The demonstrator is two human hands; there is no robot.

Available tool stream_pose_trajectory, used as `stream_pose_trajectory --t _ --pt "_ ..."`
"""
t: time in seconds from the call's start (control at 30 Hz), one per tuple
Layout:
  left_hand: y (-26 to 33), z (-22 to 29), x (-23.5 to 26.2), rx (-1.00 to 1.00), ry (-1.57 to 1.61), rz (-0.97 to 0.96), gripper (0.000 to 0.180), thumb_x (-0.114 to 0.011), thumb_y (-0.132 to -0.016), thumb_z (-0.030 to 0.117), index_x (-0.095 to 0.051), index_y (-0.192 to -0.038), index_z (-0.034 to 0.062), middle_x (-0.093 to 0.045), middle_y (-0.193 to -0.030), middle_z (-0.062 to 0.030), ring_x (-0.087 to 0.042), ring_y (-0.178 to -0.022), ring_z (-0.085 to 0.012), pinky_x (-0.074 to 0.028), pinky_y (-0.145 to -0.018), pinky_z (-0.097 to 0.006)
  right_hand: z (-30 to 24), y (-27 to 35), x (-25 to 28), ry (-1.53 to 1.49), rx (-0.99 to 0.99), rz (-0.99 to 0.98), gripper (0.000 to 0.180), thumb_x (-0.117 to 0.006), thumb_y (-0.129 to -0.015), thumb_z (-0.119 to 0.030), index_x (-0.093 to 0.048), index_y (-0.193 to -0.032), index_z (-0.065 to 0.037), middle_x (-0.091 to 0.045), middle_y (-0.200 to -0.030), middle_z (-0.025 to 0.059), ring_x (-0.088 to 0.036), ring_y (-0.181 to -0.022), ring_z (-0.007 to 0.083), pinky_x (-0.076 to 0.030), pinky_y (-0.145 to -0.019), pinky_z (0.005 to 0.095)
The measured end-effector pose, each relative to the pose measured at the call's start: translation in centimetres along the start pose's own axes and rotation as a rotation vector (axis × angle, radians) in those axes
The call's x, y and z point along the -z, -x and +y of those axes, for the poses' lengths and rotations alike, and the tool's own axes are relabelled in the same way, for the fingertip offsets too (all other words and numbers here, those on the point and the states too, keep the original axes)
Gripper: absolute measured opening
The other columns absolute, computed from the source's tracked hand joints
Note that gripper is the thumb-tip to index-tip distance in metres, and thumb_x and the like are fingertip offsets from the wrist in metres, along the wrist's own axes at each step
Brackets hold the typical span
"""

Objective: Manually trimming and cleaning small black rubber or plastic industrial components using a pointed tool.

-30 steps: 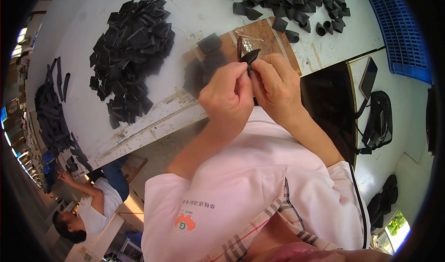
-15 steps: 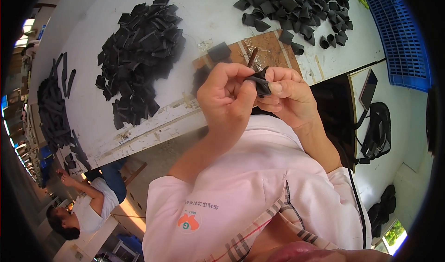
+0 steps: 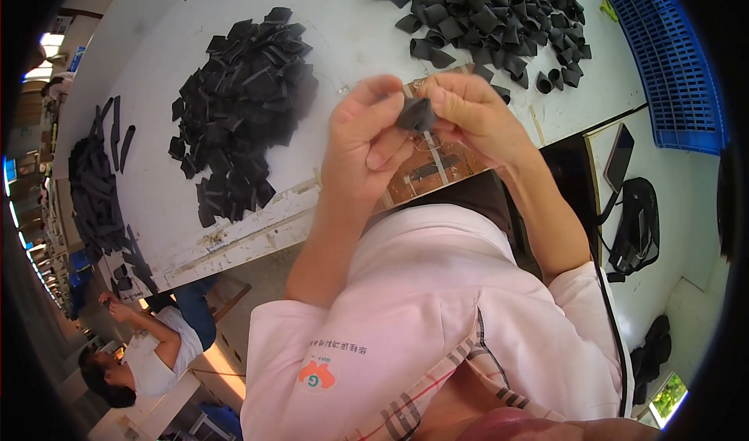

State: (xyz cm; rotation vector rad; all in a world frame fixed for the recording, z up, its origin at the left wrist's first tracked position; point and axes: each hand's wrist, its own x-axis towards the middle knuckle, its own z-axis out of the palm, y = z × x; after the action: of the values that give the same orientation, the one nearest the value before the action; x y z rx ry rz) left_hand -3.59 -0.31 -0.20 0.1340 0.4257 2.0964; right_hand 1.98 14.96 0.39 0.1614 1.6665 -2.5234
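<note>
Between my two hands, above the near edge of the white table, is a small black fabric piece [image 3: 417, 116], folded into a loop or tube. My left hand [image 3: 365, 133] pinches its left side with thumb and fingers. On the other side, my right hand [image 3: 474, 115] grips it with bent fingers. Beneath them lies a brown board [image 3: 437, 168] with strips of tape, partly covered by the hands. A heap of flat black pieces [image 3: 242, 105] lies to the left of my hands. Farther off at the right sits a pile of black curled loops [image 3: 499, 19].
Long black strips [image 3: 95, 187] are heaped at the table's left end. A blue plastic basket [image 3: 663, 66] stands at the far right. On the right-hand surface are a phone [image 3: 620, 158] and a black mesh pouch [image 3: 636, 226]. A seated co-worker [image 3: 160, 347] is at the lower left.
Both hands have moved up and away from my body with the black piece, uncovering more of the board. The brown pointed stick seen earlier by the hands is now out of sight.
</note>
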Motion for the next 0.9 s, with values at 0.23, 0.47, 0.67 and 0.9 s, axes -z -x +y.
stream_pose_trajectory --t 0.23,0.47,0.67,0.9 --pt "0.0 -0.2 0.1 -0.014 0.166 0.093 0.013 -0.045 -0.087 0.003 -0.052 -0.098 0.0022 -0.057 -0.070 -0.0069 -0.032 -0.035 -0.0021 -0.025 -0.033 -0.017 -1.6 0.3 -0.7 0.133 0.107 -0.022 0.030 -0.054 -0.087 -0.028 -0.052 -0.069 -0.004 -0.042 -0.055 -0.0046 -0.033 -0.048 0.0033 -0.026 -0.043 0.0186" --pt "-0.1 -1.1 -0.8 -0.634 -1.150 0.230 0.021 -0.050 -0.085 0.003 -0.051 -0.106 -0.0035 -0.060 -0.084 -0.0094 -0.053 -0.062 -0.0104 -0.040 -0.055 -0.019 -0.4 0.9 -0.1 0.411 0.222 0.137 0.027 -0.055 -0.086 -0.025 -0.053 -0.073 -0.001 -0.044 -0.057 -0.0007 -0.041 -0.050 0.0065 -0.034 -0.047 0.0210" --pt "-0.4 -0.6 -1.7 -0.771 -1.334 0.011 0.012 -0.060 -0.079 0.002 -0.060 -0.090 0.0002 -0.059 -0.084 -0.0072 -0.054 -0.068 -0.0116 -0.043 -0.063 -0.021 -0.6 2.7 -1.4 0.872 0.754 0.288 0.030 -0.069 -0.071 -0.023 -0.056 -0.088 -0.002 -0.051 -0.075 0.0072 -0.051 -0.059 0.0171 -0.040 -0.050 0.0254" --pt "0.2 -1.4 -1.3 -0.666 -0.523 0.162 0.010 -0.052 -0.086 0.007 -0.055 -0.090 -0.0013 -0.057 -0.088 -0.0109 -0.053 -0.080 -0.0151 -0.042 -0.075 -0.028 -0.6 2.0 -2.5 1.085 0.832 0.377 0.025 -0.070 -0.062 -0.008 -0.056 -0.082 -0.003 -0.051 -0.071 0.0064 -0.053 -0.059 0.0210 -0.042 -0.048 0.0290"
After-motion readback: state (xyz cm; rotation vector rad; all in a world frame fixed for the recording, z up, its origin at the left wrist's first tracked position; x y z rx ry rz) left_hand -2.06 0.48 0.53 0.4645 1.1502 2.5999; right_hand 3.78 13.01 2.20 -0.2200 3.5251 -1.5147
